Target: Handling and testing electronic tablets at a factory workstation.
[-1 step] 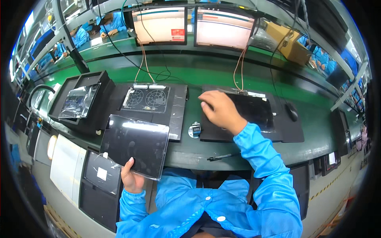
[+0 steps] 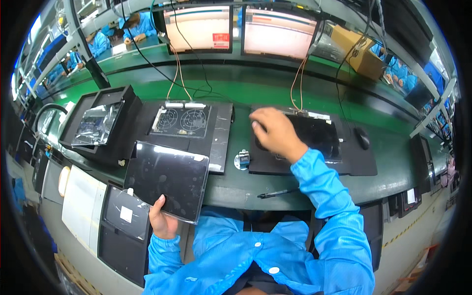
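My left hand [image 2: 163, 221] grips the lower edge of a glossy black flat screen panel [image 2: 169, 179], its thumb on the face. The panel has clear film with bubbles or smudges and is tilted in front of the bench. My right hand [image 2: 278, 133] is palm down with curled fingers, over the left side of a second black screen panel [image 2: 317, 137] on a dark mat [image 2: 268, 164]. The fingertips are hidden, so I cannot see what they hold, if anything. Left of that mat sits a small tally counter [image 2: 242, 160].
Another dark pad [image 2: 221, 137] bears a plate with two round target patterns [image 2: 180, 121]. Beyond it stands a black tray [image 2: 129, 101] with a film-wrapped part [image 2: 98, 125]. A pen [image 2: 278, 193], a mouse [image 2: 362, 138], two monitors [image 2: 279, 32] and hanging cables surround the work area.
My right hand has shifted slightly right, its fingers still curled. The left hand keeps its hold on the screen panel, which is almost unmoved.
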Demonstrator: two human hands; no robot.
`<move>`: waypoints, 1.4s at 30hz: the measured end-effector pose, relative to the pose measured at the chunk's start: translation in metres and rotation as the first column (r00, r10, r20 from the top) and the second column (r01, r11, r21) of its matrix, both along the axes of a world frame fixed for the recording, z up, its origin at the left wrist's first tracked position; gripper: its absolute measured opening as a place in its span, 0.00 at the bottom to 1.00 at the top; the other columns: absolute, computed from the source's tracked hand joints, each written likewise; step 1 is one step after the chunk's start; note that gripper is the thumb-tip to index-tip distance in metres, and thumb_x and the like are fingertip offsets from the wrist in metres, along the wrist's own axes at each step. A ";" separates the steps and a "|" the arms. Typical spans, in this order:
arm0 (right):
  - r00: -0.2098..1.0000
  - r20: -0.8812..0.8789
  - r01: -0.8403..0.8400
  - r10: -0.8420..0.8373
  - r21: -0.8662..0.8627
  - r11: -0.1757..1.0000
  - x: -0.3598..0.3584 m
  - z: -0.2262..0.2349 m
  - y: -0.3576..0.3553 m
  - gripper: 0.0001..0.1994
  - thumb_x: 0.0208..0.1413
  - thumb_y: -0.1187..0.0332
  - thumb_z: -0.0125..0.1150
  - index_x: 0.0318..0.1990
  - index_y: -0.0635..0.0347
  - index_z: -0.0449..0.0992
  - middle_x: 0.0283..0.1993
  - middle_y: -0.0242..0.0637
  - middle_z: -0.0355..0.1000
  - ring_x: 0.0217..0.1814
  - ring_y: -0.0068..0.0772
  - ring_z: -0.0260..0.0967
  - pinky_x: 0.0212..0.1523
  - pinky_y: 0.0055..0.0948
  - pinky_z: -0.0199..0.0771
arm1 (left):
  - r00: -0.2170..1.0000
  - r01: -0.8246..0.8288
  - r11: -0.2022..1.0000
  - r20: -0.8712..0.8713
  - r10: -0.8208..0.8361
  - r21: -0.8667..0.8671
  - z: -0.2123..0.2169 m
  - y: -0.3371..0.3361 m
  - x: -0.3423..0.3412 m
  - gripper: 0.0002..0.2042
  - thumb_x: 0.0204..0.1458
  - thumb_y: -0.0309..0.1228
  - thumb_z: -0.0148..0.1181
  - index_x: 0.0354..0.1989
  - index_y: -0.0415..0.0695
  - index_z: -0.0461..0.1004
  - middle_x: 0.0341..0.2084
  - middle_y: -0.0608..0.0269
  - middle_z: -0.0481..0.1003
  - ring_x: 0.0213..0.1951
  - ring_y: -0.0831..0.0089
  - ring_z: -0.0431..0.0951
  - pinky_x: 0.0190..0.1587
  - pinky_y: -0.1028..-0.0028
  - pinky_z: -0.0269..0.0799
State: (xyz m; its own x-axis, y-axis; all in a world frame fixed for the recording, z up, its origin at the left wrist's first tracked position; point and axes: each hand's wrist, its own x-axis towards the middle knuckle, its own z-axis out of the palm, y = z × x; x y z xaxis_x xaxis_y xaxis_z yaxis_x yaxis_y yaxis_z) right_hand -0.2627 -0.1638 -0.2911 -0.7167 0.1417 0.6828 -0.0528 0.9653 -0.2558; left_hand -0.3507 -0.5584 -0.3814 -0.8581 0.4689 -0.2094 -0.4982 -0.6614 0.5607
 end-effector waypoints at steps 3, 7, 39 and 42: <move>0.994 0.090 0.072 -0.066 -0.064 0.995 -0.009 -0.007 0.021 0.10 0.57 0.69 0.61 0.44 0.61 0.81 0.47 0.42 0.78 0.53 0.49 0.74 0.54 0.45 0.75 | 1.000 -0.018 1.000 -0.005 0.018 0.005 -0.009 -0.004 -0.007 0.25 0.59 0.20 0.55 0.67 0.41 0.65 0.58 0.52 0.75 0.59 0.55 0.77 0.64 0.55 0.73; 0.991 0.133 0.039 -0.032 -0.044 0.998 -0.028 -0.014 0.031 0.10 0.57 0.67 0.61 0.43 0.60 0.84 0.45 0.42 0.79 0.53 0.47 0.74 0.54 0.45 0.75 | 0.998 -0.012 1.000 -0.061 0.013 0.019 -0.006 0.004 -0.016 0.25 0.60 0.20 0.55 0.68 0.41 0.65 0.59 0.53 0.75 0.59 0.57 0.77 0.65 0.56 0.72; 0.927 0.085 -0.360 0.364 -0.066 0.931 -0.030 -0.010 -0.076 0.08 0.57 0.66 0.68 0.41 0.59 0.79 0.35 0.38 0.74 0.40 0.43 0.74 0.47 0.42 0.72 | 0.990 0.134 0.964 -0.078 -0.119 0.229 -0.010 0.072 -0.059 0.17 0.65 0.28 0.54 0.59 0.34 0.72 0.57 0.50 0.77 0.60 0.56 0.76 0.67 0.56 0.68; 0.943 0.049 -0.325 0.328 -0.060 0.944 -0.029 -0.019 -0.081 0.08 0.58 0.66 0.66 0.41 0.58 0.80 0.35 0.37 0.75 0.41 0.43 0.75 0.49 0.41 0.72 | 0.989 0.141 0.962 -0.067 -0.129 0.235 -0.013 0.071 -0.060 0.16 0.65 0.28 0.54 0.59 0.34 0.72 0.57 0.50 0.77 0.60 0.57 0.76 0.67 0.56 0.68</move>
